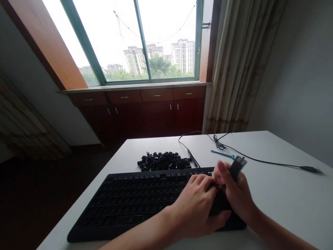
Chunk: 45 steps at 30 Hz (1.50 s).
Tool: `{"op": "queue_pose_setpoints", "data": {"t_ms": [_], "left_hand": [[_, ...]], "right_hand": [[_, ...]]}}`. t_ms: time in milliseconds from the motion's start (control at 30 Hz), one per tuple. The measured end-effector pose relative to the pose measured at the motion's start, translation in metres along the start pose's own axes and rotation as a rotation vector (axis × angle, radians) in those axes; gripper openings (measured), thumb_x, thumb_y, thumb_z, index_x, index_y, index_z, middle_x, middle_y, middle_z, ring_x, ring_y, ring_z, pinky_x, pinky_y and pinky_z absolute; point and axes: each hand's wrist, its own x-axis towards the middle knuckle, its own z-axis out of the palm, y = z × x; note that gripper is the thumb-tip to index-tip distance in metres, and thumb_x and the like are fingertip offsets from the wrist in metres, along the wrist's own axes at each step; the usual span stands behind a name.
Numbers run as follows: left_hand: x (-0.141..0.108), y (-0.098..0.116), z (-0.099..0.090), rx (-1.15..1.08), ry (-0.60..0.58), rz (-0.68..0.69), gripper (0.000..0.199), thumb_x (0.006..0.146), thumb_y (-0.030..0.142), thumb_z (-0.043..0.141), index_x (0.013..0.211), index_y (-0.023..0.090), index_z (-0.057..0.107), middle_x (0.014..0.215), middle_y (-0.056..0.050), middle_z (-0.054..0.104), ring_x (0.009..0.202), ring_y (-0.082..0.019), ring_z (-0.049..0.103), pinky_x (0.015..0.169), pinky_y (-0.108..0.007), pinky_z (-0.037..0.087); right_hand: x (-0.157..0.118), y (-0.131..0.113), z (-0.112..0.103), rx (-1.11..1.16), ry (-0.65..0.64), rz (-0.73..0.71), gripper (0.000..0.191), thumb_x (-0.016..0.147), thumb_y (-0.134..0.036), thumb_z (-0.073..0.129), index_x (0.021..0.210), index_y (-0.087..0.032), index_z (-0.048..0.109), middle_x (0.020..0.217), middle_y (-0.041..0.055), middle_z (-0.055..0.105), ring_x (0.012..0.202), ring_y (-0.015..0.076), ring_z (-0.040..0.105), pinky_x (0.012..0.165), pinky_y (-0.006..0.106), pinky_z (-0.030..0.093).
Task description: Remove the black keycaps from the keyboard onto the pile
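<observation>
A black keyboard point(145, 199) with most of its keycaps off lies across the front of the white table. My left hand point(196, 201) rests over its right-hand part, fingers bent and thumb stretched apart; the fingertips are partly hidden. Beside it, my right hand point(235, 189) is closed around a dark flat-handled tool point(237, 167) with a pale grey upper end. The tool's lower end is hidden by my hands, so I cannot tell what it touches. Behind the keyboard sits a heap of loose black keycaps point(164, 161).
A blue slim tool point(222, 154) lies beyond my right hand. The black cable point(265, 161), partly bundled, runs across the white table point(293, 194) to a plug end point(309, 169). Wooden cabinets point(156, 114) stand under the window, with a curtain point(231, 69) at right.
</observation>
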Motion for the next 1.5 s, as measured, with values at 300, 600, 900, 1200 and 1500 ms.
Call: {"op": "queue_pose_setpoints", "data": {"t_ms": [300,600,900,1200,1500], "left_hand": [[0.007,0.006,0.002,-0.041,0.012,0.055,0.062,0.096,0.033,0.057,0.151,0.009,0.039,0.15,-0.016,0.051,0.143,-0.027,0.042,0.127,-0.042,0.029],[0.008,0.015,0.021,0.097,-0.033,0.073,0.064,0.104,0.027,0.036,0.159,0.0,0.02,0.166,-0.023,0.022,0.157,-0.035,0.016,0.129,-0.05,0.02],[0.007,0.017,0.018,0.208,-0.084,0.093,0.059,0.107,0.027,0.031,0.156,-0.005,0.026,0.162,-0.027,0.03,0.155,-0.036,0.022,0.13,-0.047,0.017],[0.007,0.014,0.023,0.186,-0.075,0.091,0.063,0.102,0.025,0.036,0.155,-0.008,0.024,0.162,-0.03,0.027,0.154,-0.038,0.021,0.129,-0.049,0.019],[0.009,0.01,0.022,0.109,-0.09,0.081,0.069,0.097,0.022,0.042,0.155,-0.009,0.019,0.161,-0.032,0.027,0.153,-0.038,0.025,0.128,-0.049,0.021]], "right_hand": [[-0.002,0.002,0.001,0.003,-0.01,-0.021,0.051,0.096,-0.055,0.06,0.06,-0.022,0.044,0.056,-0.0025,0.043,0.054,0.0135,0.04,0.058,0.03,0.04],[-0.005,-0.003,0.003,0.07,0.04,0.014,0.052,0.095,-0.054,0.062,0.06,-0.022,0.042,0.053,-0.0035,0.041,0.05,0.0118,0.038,0.053,0.029,0.037],[-0.005,0.003,0.001,0.185,0.078,-0.064,0.049,0.1,-0.048,0.058,0.061,-0.021,0.043,0.053,-0.0037,0.042,0.05,0.011,0.039,0.054,0.028,0.039],[-0.005,0.002,0.004,0.286,0.041,-0.201,0.046,0.103,-0.041,0.055,0.064,-0.021,0.044,0.055,-0.004,0.043,0.05,0.0106,0.038,0.054,0.029,0.036],[-0.004,0.003,0.004,0.153,0.048,-0.168,0.048,0.103,-0.043,0.054,0.063,-0.021,0.044,0.055,-0.0037,0.044,0.05,0.0101,0.04,0.055,0.028,0.037]]}}
